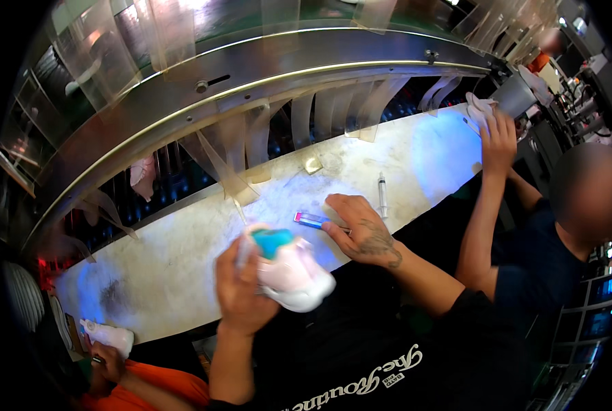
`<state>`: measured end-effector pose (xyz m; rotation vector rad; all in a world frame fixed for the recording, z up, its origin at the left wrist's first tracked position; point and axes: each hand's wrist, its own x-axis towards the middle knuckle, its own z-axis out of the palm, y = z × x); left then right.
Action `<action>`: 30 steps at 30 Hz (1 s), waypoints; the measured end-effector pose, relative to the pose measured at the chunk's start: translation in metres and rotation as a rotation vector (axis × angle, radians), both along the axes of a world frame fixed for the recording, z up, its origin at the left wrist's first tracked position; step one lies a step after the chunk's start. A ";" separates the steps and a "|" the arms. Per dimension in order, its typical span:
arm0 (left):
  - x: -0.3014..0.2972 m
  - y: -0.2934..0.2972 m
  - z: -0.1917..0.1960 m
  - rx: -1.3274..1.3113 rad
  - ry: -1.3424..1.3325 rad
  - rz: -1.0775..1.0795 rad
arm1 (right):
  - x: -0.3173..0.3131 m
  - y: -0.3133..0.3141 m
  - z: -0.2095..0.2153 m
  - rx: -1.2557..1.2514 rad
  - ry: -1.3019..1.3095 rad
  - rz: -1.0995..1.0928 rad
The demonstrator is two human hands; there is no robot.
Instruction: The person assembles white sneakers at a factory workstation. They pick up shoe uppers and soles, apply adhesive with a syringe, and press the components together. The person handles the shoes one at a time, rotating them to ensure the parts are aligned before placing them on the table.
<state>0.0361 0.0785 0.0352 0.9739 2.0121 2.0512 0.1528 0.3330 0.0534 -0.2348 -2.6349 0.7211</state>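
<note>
At lower centre, the left hand [241, 284] grasps the pale, shoe-like piece [294, 274] by its side; it looks firm and fairly light, perhaps slippery, so its broad side likely gives the surest hold. At centre, the right hand [366, 236] meets a slim blue tool [311, 220]; whether it grips, I cannot tell

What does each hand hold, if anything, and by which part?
Left hand: pale shoe, by its side near the teal part. Right hand: blue tool, apparently by its right end.
</note>
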 end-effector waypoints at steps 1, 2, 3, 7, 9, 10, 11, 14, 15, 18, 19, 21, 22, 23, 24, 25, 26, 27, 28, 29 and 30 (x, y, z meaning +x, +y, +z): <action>-0.017 -0.012 0.006 -0.191 0.335 0.084 | -0.004 0.000 -0.008 0.064 -0.140 -0.045; -0.033 -0.022 0.011 -0.343 0.665 0.218 | -0.005 0.000 -0.013 0.131 -0.286 -0.094; -0.039 -0.033 0.010 -0.479 0.709 0.252 | -0.006 0.000 -0.021 0.192 -0.433 -0.140; -0.036 -0.035 0.003 -0.849 0.749 0.183 | -0.018 -0.001 -0.036 -0.003 -0.366 0.041; -0.030 -0.029 0.003 -0.872 0.738 0.189 | -0.023 -0.006 -0.033 -0.102 -0.311 0.034; -0.029 -0.027 0.004 -0.873 0.720 0.191 | -0.026 -0.005 -0.031 -0.155 -0.258 0.043; -0.028 -0.025 0.004 -0.873 0.702 0.193 | -0.029 -0.004 -0.028 -0.207 -0.206 0.052; -0.016 -0.018 0.001 -0.840 0.706 0.290 | -0.042 -0.006 0.000 -0.995 -0.233 0.128; -0.009 -0.013 -0.001 -0.834 0.718 0.330 | -0.047 -0.011 0.007 -1.082 -0.203 0.183; 0.006 0.002 -0.009 -0.790 0.775 0.411 | -0.070 -0.030 0.025 -1.282 -0.133 0.329; 0.008 0.002 -0.007 -0.790 0.769 0.395 | -0.075 -0.035 0.028 -1.314 -0.135 0.360; 0.008 0.004 -0.001 -0.794 0.753 0.366 | -0.078 -0.036 0.036 -1.433 -0.112 0.398; 0.009 0.002 -0.001 -0.785 0.747 0.342 | -0.080 -0.038 0.036 -1.535 -0.097 0.408; 0.006 0.003 0.000 -0.777 0.740 0.320 | -0.084 -0.038 0.035 -1.639 -0.084 0.416; 0.004 -0.002 0.002 -0.786 0.734 0.291 | -0.087 -0.033 0.022 -1.710 -0.043 0.395; -0.002 -0.004 0.002 -0.782 0.735 0.261 | -0.087 -0.034 0.024 -1.797 0.040 0.319; -0.005 -0.003 0.003 -0.773 0.729 0.248 | -0.089 -0.030 0.020 -1.916 0.118 0.350; -0.006 -0.001 0.007 -0.763 0.727 0.236 | -0.090 -0.027 0.018 -2.033 0.205 0.382; -0.007 -0.001 0.009 -0.751 0.723 0.233 | -0.090 -0.026 0.018 -2.021 0.215 0.323; -0.007 -0.002 0.009 -0.764 0.720 0.235 | -0.088 -0.027 0.021 -2.008 0.227 0.263; -0.007 -0.004 0.010 -0.777 0.718 0.236 | -0.087 -0.030 0.022 -1.977 0.239 0.227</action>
